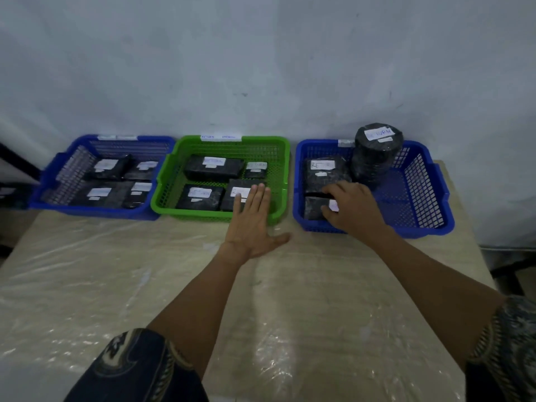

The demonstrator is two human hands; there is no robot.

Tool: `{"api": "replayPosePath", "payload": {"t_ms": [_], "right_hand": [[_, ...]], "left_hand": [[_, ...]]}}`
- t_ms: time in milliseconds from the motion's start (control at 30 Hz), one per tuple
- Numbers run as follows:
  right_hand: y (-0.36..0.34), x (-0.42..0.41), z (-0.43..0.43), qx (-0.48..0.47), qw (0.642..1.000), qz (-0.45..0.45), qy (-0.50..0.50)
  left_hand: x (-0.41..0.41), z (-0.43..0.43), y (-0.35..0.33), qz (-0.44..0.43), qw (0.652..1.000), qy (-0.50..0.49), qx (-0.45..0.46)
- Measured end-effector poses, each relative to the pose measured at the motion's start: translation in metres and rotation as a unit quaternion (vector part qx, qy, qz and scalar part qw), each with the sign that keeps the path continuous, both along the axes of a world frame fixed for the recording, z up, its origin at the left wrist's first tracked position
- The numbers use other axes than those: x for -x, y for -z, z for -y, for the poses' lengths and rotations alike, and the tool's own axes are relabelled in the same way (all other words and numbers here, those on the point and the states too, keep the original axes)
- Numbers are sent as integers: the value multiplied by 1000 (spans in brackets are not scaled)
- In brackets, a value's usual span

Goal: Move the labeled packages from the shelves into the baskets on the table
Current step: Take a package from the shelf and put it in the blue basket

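Three baskets stand in a row at the table's far edge: a blue basket (52,195) on the left, a green basket (278,158) in the middle, another blue basket (429,195) on the right. Each holds black wrapped packages with white labels. My right hand (352,208) reaches into the right basket and its curled fingers grip a small black package (314,208) at the front left corner. My left hand (253,224) hovers flat with straight fingers over the green basket's front right rim, above a black package (235,192).
A tall round black package (375,153) and a flat one (324,171) stand behind my right hand. The right half of the right basket shows bare mesh. The table (145,285) is covered with clear plastic film. A pale wall rises behind the baskets.
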State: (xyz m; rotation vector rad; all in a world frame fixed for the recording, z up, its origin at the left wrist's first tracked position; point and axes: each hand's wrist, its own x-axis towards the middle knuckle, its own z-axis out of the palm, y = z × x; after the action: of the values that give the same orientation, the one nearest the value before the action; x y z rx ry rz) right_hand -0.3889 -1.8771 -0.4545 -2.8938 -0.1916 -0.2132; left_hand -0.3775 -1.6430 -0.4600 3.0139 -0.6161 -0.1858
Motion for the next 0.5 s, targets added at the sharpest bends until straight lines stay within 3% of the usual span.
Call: {"api": "replayPosePath", "payload": {"t_ms": [233, 500], "right_hand": [[-39, 60, -109, 33, 999, -28, 1], [-60, 137, -277, 23, 997, -68, -43]], "left_hand": [[69, -107, -27, 48, 998, -36, 30], [181, -278, -48, 40, 992, -101, 71]]}}
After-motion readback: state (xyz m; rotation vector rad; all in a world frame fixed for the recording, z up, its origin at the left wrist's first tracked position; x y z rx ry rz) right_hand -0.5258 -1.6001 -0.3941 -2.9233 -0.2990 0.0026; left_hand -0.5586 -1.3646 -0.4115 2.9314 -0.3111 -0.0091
